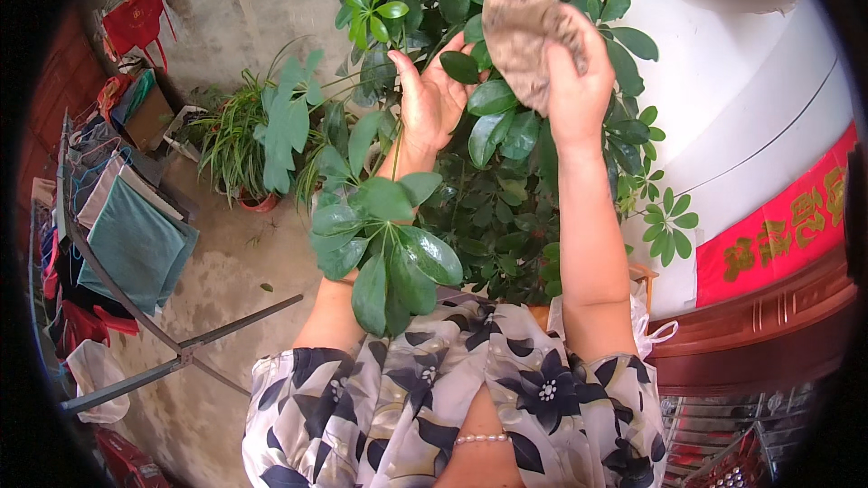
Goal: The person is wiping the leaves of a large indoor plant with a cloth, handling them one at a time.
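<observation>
Fingers (589, 32) and thumb of my right hand (577, 81) are clamped on the right-hand edge of a stained brown cloth (522, 47), the rest of it hanging flat to their left. My left hand (429, 107) is apart from it, palm half turned up, thumb standing clear and fingers loosely curled, their tips partly behind a dark green leaf (459, 67). Whether those fingertips grip a leaf or stem I cannot tell.

The cloth is above and to the right of my left palm, in front of the tall leafy plant (506, 140); I can't make out whether it touches the leaves behind. Foliage fills the space between my arms, and one big leaf cluster (389, 235) crosses in front of my left arm.

Below are my flowered blouse (434, 380) and pale bead necklace (482, 438). Off to the left, a grassy plant (226, 145) in a reddish pot (259, 202) stands on the floor (240, 280) near its wall edge. Nearer, a teal towel (136, 244) hangs on the metal drying rack (185, 354). On my right, a red banner (778, 226) with gold lettering lies along the upper edge of a reddish-brown wooden ledge (768, 316).
</observation>
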`<state>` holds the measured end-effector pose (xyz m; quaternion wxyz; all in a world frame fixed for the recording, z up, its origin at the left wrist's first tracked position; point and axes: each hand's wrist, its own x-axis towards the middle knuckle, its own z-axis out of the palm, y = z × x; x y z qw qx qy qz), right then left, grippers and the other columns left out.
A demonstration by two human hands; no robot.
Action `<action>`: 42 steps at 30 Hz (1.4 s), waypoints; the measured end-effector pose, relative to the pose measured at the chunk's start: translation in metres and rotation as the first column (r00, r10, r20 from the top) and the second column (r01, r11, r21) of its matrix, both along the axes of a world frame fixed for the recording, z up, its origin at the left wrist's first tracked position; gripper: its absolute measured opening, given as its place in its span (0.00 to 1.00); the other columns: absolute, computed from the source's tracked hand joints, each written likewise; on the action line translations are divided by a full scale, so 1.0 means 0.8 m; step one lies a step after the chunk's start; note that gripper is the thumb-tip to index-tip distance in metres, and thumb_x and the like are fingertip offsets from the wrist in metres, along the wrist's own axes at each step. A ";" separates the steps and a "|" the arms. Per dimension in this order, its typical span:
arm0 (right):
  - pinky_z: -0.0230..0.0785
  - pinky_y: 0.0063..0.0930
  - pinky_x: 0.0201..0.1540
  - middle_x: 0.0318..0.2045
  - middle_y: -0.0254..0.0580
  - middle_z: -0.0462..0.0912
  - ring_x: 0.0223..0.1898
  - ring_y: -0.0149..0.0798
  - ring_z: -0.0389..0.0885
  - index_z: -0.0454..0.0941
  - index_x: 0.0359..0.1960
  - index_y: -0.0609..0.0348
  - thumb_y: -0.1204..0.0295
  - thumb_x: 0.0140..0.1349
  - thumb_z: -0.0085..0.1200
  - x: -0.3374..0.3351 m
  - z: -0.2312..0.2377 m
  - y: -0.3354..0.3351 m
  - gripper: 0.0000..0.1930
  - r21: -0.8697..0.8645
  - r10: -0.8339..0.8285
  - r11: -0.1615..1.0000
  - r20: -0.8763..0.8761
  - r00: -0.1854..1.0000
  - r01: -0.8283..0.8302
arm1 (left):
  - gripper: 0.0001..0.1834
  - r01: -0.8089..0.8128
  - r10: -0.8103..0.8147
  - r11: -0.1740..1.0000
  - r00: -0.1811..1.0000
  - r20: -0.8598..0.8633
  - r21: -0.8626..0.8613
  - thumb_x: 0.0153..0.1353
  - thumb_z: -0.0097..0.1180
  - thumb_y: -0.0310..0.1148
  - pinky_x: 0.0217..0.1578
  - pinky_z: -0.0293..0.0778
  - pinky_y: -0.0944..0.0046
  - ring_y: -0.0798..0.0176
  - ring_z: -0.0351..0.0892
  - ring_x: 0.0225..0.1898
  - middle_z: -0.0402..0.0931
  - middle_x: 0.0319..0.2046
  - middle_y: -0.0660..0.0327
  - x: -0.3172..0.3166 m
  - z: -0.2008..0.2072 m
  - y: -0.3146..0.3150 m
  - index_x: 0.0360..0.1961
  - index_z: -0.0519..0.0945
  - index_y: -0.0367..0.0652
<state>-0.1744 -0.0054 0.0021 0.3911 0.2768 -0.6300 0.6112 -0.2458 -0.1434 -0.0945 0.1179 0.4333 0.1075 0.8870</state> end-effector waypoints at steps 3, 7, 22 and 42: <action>0.65 0.28 0.53 0.46 0.48 0.76 0.49 0.38 0.75 0.74 0.46 0.64 0.82 0.51 0.47 -0.010 -0.042 0.021 0.18 0.176 -0.212 0.957 -0.121 0.970 0.231 | 0.58 -0.343 0.401 0.901 0.893 0.206 -0.265 0.51 0.15 0.76 0.62 0.52 0.55 0.54 0.58 0.62 0.58 0.61 0.47 0.012 0.014 0.014 0.64 0.51 0.31; 0.63 0.39 0.56 0.50 0.48 0.73 0.51 0.49 0.71 0.73 0.49 0.61 0.79 0.50 0.50 -0.013 -0.069 0.013 0.21 0.437 -0.401 0.782 -0.195 0.895 0.445 | 0.55 -0.267 0.334 0.934 0.887 0.318 -0.236 0.53 0.19 0.74 0.62 0.52 0.55 0.54 0.57 0.62 0.60 0.60 0.47 0.029 0.025 0.025 0.63 0.54 0.32; 0.59 0.25 0.55 0.51 0.41 0.71 0.53 0.33 0.68 0.75 0.46 0.63 0.84 0.49 0.41 0.046 -0.144 -0.010 0.21 0.009 0.431 0.873 0.458 0.778 -0.488 | 0.52 -0.318 0.375 0.918 0.889 0.261 -0.236 0.53 0.24 0.74 0.57 0.61 0.54 0.53 0.64 0.57 0.62 0.59 0.50 0.016 0.006 -0.006 0.62 0.59 0.36; 0.60 0.28 0.56 0.53 0.42 0.68 0.54 0.34 0.66 0.66 0.55 0.64 0.78 0.58 0.46 0.033 -0.162 -0.004 0.21 0.126 0.289 0.911 0.482 0.828 -0.391 | 0.49 -0.217 0.260 0.964 0.897 0.358 -0.157 0.56 0.21 0.72 0.60 0.54 0.57 0.55 0.57 0.62 0.58 0.63 0.53 0.032 0.001 0.010 0.65 0.55 0.42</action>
